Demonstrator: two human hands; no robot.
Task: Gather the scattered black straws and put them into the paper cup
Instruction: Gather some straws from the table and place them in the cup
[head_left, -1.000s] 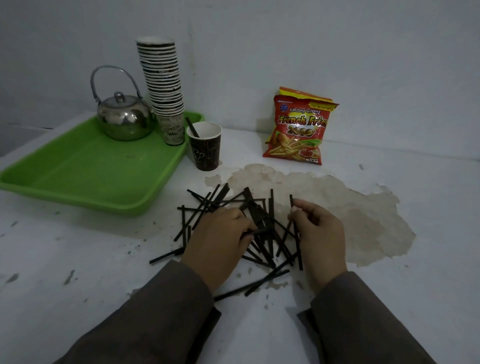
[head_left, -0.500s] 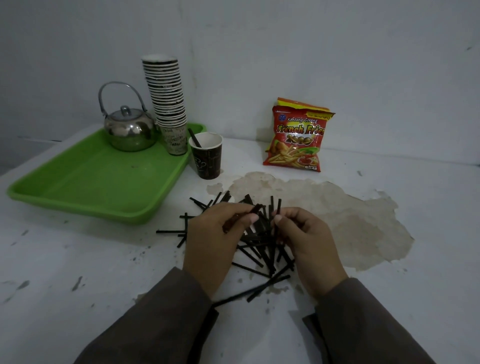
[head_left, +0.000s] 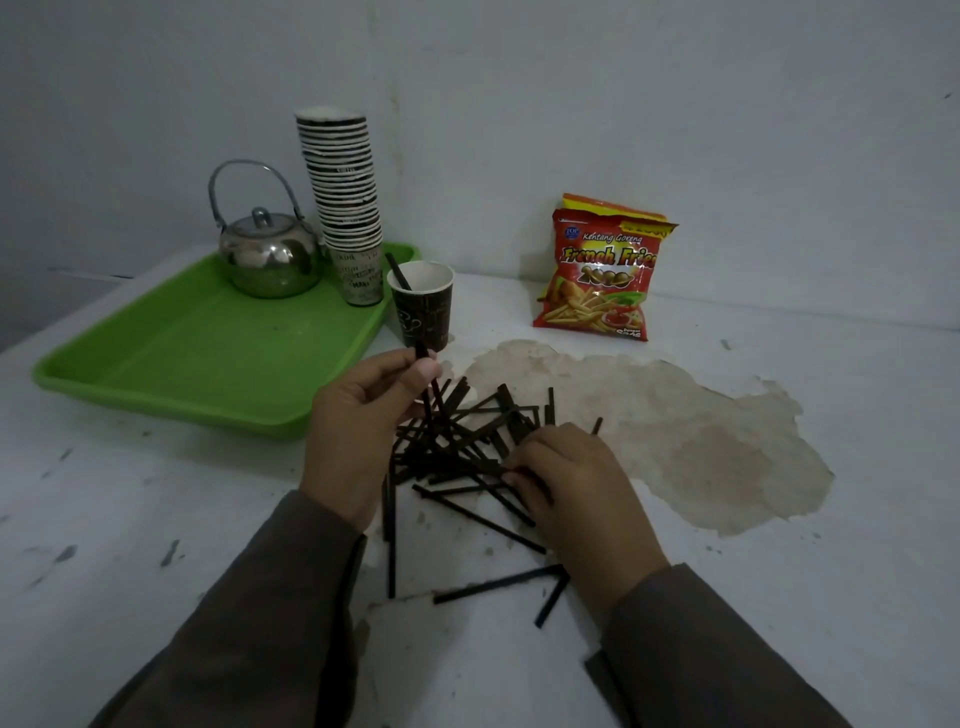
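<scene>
Your left hand (head_left: 363, 410) pinches one thin black plastic straw (head_left: 427, 387) between thumb and fingers, nearly upright, just before the dark printed paper cup (head_left: 422, 306). Your right hand (head_left: 571, 483) lies curled on the scattered pile of black straws (head_left: 467, 447); its grip is unclear.

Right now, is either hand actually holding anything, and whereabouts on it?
The left hand pinches one black straw near its upper end. The right hand rests on the straw pile; whether it grips one cannot be told.
</scene>
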